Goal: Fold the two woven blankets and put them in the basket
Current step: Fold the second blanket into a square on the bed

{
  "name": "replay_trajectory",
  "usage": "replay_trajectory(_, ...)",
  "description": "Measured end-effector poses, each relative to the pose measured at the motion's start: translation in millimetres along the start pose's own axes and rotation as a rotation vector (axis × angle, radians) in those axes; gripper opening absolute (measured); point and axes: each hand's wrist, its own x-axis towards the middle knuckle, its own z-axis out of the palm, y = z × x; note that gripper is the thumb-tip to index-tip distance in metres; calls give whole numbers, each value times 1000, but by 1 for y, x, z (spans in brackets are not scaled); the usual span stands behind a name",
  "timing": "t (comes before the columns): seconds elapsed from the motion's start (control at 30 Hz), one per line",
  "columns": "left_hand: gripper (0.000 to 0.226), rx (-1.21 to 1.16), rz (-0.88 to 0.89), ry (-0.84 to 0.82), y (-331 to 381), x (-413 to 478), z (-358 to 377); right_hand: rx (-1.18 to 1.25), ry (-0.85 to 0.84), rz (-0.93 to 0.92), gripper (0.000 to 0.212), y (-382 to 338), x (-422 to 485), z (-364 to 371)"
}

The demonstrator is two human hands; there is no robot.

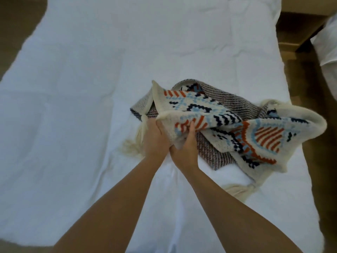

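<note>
A cream woven blanket (237,128) with orange, blue and black patterns and cream tassels lies bunched on the right half of the white bed (82,106). Its striped grey underside shows in places. My left hand (155,141) grips a cream edge of the blanket near a tassel. My right hand (186,145) sits right beside it and holds the same raised corner, fingers curled over the patterned side. A second blanket and the basket are not in view.
Brown floor runs along the bed's right side. A wooden piece of furniture (300,22) stands at the top right, with a white bundle (328,42) at the frame's right edge. The bed's left half is bare white sheet.
</note>
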Motion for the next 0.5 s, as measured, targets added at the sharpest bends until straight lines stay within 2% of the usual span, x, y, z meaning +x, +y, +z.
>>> replay_trajectory(0.13,24,-22,52,39,27,16,-53,-184,-89,-179,124,-49,-10,21)
replay_trajectory(0.23,25,-26,74,66,36,18,-91,-259,-92,-243,123,-82,-30,41)
replay_trajectory(0.3,24,-77,68,89,38,18,-117,-269,-33,-229,108,-105,-46,57)
replay_trajectory(0.37,22,-126,61,103,38,16,-145,-395,119,-274,72,-123,-62,72)
replay_trajectory(0.43,24,-146,84,88,38,17,-174,-397,248,-284,37,-146,-79,81)
replay_trajectory(0.5,26,-145,129,72,38,18,-204,-300,331,-282,32,-172,-98,85)
